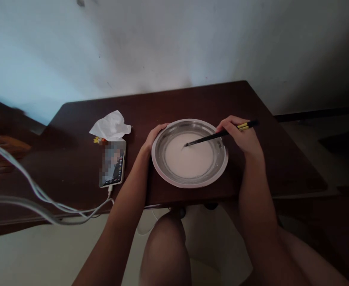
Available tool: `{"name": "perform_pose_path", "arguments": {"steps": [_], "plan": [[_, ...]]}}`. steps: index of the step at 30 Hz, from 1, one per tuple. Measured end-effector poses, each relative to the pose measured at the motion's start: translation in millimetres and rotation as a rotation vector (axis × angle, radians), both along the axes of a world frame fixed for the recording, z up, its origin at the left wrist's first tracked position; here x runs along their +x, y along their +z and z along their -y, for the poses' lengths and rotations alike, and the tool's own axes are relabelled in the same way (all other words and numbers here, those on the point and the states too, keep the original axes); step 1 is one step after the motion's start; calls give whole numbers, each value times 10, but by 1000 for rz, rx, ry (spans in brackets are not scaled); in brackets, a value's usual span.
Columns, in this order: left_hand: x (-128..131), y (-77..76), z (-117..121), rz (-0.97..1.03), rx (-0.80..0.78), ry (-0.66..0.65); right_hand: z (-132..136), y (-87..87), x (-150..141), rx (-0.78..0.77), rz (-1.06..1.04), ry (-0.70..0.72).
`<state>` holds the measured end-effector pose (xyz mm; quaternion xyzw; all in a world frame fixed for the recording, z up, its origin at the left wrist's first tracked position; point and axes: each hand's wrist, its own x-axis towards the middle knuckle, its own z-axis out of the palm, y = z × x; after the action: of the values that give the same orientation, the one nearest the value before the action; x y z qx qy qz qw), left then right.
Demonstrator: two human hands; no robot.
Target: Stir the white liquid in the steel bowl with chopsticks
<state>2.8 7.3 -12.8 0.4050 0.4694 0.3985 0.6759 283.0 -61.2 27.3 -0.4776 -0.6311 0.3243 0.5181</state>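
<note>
Black chopsticks [207,138] with yellow bands [243,126] — off-white liquid [189,161], silver-grey bowl [189,185] — dark red-brown table [282,159]

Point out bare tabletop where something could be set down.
Best patch: the tabletop between the right hand and the table's right edge. A strip also lies behind the bowl, up to the wall. Crowded: left of the bowl, with the left hand against it, then phone, crumpled white sheet and white cables.
</note>
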Motion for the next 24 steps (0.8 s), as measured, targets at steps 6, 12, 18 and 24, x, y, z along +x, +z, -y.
{"name": "perform_pose_path", "arguments": {"steps": [6, 12, 18, 24], "plan": [[1, 5, -8, 11, 0, -2, 9, 5, -9, -53, 3, 72], [1, -8, -21, -5, 12, 10, 14, 15, -7, -43, -25, 22], [5, -2, -13, 13, 1, -16, 8, 19, -4, -8, -15, -9], [21, 28, 1, -16, -2, 3, 4, 10, 0, -55, -10, 89]]}}
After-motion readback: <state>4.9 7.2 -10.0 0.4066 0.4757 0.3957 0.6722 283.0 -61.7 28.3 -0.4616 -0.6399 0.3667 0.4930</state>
